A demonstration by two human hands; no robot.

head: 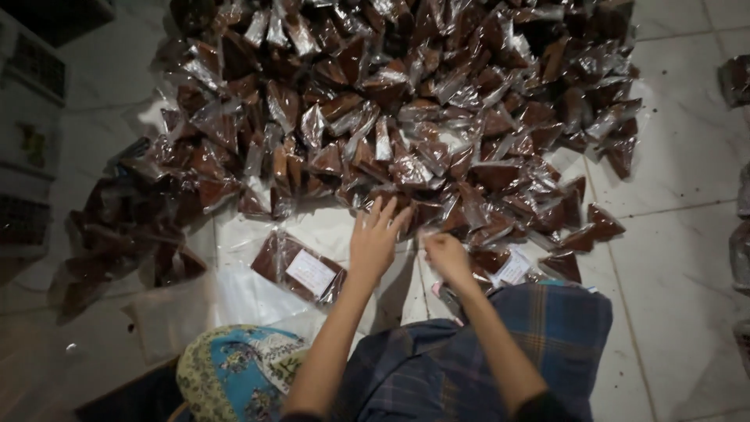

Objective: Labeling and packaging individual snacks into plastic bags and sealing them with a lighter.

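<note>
A large heap of small clear plastic packets (pixel 406 101) filled with brown triangular pieces covers the white tiled floor ahead of me. My left hand (pixel 375 238) reaches to the heap's near edge, fingers spread, touching a packet there. My right hand (pixel 447 254) is beside it, fingers curled and pinching the clear plastic of a packet at the heap's edge. A bigger flat packet with a white label (pixel 301 270) lies on the floor left of my left hand. Another labelled packet (pixel 512 267) lies just right of my right hand.
My lap is covered by blue plaid cloth (pixel 469 352). A patterned blue and yellow cloth (pixel 234 371) lies at the lower left. Clear plastic sheets (pixel 180 301) lie on the floor. More packets (pixel 738 78) sit at the right edge. A dark shelf unit (pixel 31 70) stands at left.
</note>
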